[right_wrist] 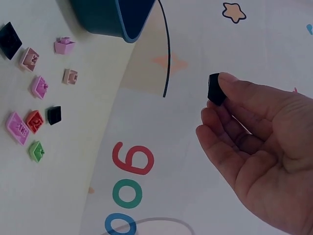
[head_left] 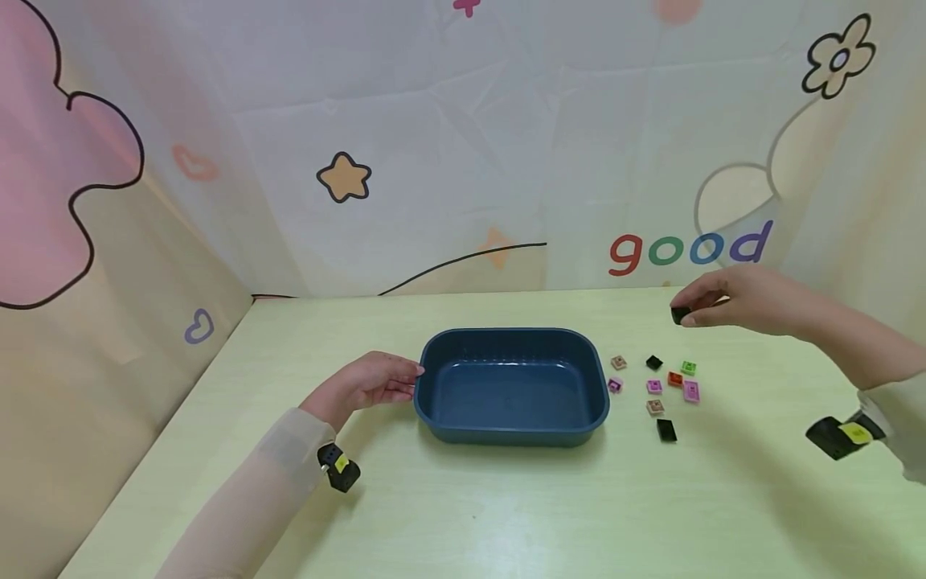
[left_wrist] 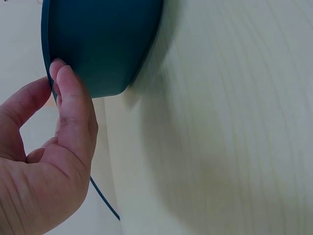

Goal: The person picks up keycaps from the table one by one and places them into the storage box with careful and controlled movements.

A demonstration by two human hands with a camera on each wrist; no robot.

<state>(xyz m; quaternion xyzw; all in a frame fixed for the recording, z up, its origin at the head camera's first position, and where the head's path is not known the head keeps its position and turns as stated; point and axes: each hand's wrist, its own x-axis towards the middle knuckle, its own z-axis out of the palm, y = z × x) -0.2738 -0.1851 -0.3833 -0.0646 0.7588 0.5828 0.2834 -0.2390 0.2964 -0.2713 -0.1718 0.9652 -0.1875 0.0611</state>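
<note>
A dark blue plastic basin point(head_left: 506, 434) stands on the table, its inside bare. My left hand point(head_left: 376, 379) grips its left rim, thumb on the edge and fingers against the outer wall, as the left wrist view shows. Up in the air at the right, my right hand point(head_left: 752, 301) pinches a black keycap point(right_wrist: 215, 89) between thumb and fingers. Below it several loose keycaps lie to the right of the basin: a large black keycap point(head_left: 666, 431), a small black keycap point(head_left: 654, 363), a green keycap point(head_left: 689, 368), a red keycap point(head_left: 675, 379), plus pink and beige ones.
The light wood-grain table point(head_left: 463, 515) carries the basin and keycaps. Behind it hangs a printed curtain point(head_left: 448, 161) with a star, a flower and the word "good". Each wrist wears a small black camera, the left camera point(head_left: 338, 468) and the right camera point(head_left: 839, 436).
</note>
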